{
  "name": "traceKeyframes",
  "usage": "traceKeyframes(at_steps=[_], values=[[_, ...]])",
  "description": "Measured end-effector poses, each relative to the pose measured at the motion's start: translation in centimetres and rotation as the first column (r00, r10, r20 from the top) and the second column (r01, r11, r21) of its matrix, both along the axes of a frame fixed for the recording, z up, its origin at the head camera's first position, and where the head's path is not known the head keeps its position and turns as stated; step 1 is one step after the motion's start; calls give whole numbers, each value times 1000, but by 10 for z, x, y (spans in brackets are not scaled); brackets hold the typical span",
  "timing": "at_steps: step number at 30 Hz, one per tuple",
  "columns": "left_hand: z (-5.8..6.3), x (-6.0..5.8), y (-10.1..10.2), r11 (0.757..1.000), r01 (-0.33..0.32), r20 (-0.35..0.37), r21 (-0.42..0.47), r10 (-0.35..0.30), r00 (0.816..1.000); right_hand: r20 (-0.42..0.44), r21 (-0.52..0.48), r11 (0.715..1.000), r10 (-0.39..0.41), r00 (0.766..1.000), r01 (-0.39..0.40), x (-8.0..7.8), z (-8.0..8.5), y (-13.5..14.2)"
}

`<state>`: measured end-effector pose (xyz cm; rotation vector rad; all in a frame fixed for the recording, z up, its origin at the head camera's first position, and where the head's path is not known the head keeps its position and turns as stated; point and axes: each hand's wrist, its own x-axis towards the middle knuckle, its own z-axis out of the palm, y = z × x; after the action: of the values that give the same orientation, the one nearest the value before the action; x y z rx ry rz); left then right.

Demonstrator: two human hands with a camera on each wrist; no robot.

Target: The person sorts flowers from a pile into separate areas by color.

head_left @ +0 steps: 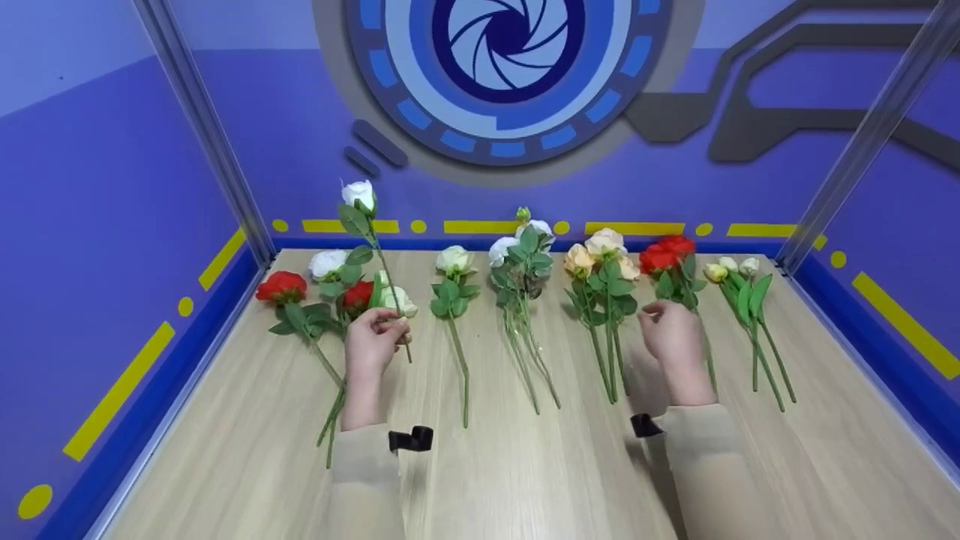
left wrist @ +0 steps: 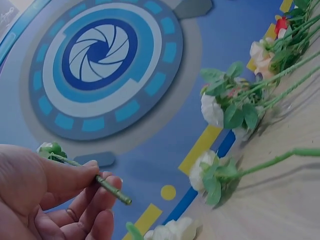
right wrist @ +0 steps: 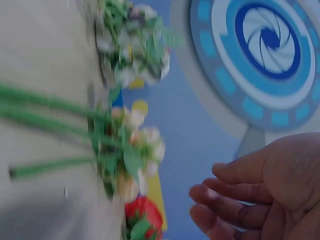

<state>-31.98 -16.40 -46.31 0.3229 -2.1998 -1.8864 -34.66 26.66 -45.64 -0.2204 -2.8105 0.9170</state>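
My left hand (head_left: 373, 341) pinches the green stem of an artificial white rose (head_left: 358, 196) between thumb and fingers. The rose stands nearly upright above the table, its bloom toward the back wall. In the left wrist view the cut end of its stem (left wrist: 114, 190) sticks out past the fingertips. Around and behind that hand lie a red rose (head_left: 281, 286), a white rose (head_left: 328, 264) and other blooms, partly hidden by it. My right hand (head_left: 673, 337) hovers near the red flowers (head_left: 667, 255), fingers loosely bent and holding nothing, as the right wrist view also shows.
On the wooden table (head_left: 517, 480), a single pale rose (head_left: 454, 259), white flowers (head_left: 502, 251), peach flowers (head_left: 606, 241) and pale tulips (head_left: 748, 265) lie in a row, stems toward me. A blue back wall (head_left: 285, 150) and side walls enclose the table.
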Motion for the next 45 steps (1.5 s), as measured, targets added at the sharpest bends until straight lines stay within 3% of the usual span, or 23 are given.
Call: traceKeyframes(at_steps=[5,8,13,17,21,24,26,31,38,40,45], values=[[4,2,16,998,65,-16,13,-65,998,-64,-64,988,134,989,-138,7,-1,-44],[6,2,27,992,114,-20,47,-113,993,-98,-156,957,233,967,-246,13,-5,-73],[8,2,49,976,204,-16,76,-204,979,-146,-317,837,422,895,-446,28,-14,-115],[6,4,69,954,287,-15,88,-287,958,-148,-418,732,530,835,-538,38,-23,-137],[2,6,87,937,347,-31,52,-345,938,-124,-541,654,559,820,-528,43,-31,-150],[-2,6,97,936,350,-68,19,-348,935,-112,-620,619,538,835,-482,45,-34,-154],[-4,6,102,938,346,-94,7,-344,934,-112,-646,610,518,848,-459,45,-35,-156],[-6,9,111,940,330,-86,-93,-337,937,-123,-621,645,482,868,-446,45,-35,-155],[-4,9,109,900,344,-31,-268,-365,931,-86,-581,653,544,835,-486,40,-29,-143],[-2,8,102,902,333,-26,-276,-353,935,-57,-550,682,545,836,-482,37,-26,-137],[2,4,77,941,241,-13,-239,-251,968,37,-493,751,523,852,-439,31,-18,-119]])
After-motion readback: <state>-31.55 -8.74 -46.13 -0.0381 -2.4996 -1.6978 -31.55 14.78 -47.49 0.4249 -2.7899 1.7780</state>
